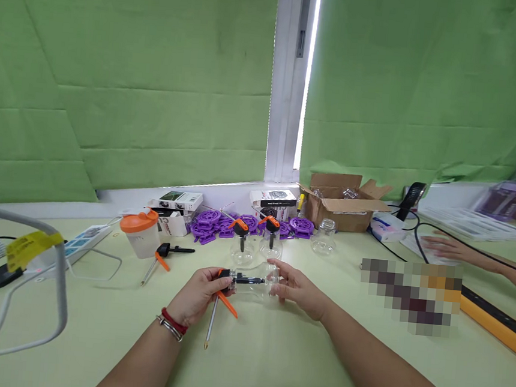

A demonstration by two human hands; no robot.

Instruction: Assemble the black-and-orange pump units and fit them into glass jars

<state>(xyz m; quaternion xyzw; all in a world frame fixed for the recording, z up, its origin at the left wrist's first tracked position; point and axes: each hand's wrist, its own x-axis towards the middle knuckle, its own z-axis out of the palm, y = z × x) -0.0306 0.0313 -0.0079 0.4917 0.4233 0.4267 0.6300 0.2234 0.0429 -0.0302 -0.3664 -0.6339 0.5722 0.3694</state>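
A clear bottle [254, 280] is held lying on its side just above the middle of the worktop [297, 365], nearer the front edge than the back. Its base end is cupped by the right hand [297, 288], fingers curled loosely round the glass, while the left hand [197, 293] is closed about the black and orange spray head [227, 284] at the neck, with the orange trigger and the thin dip tube [210, 325] jutting down toward the front edge. The step in hand appears to be the fitting of the spray head to the bottle; the next move would seem to call for a steady grip on the base and a twist at the neck, so that the head is seated straight. Behind, toward the back edge, two finished spray bottles [241, 243] are stood upright side by side, and one bare jar [325, 235] is set to their right. One loose spray head [164, 257] is laid to the left, beside one cup with an orange lid [139, 232]. One heap of purple discs [212, 222] is piled along the back edge, too many to be counted, with one open cardboard box [341, 204] to the right. One other person's hand [445, 249] is rested at the right edge.
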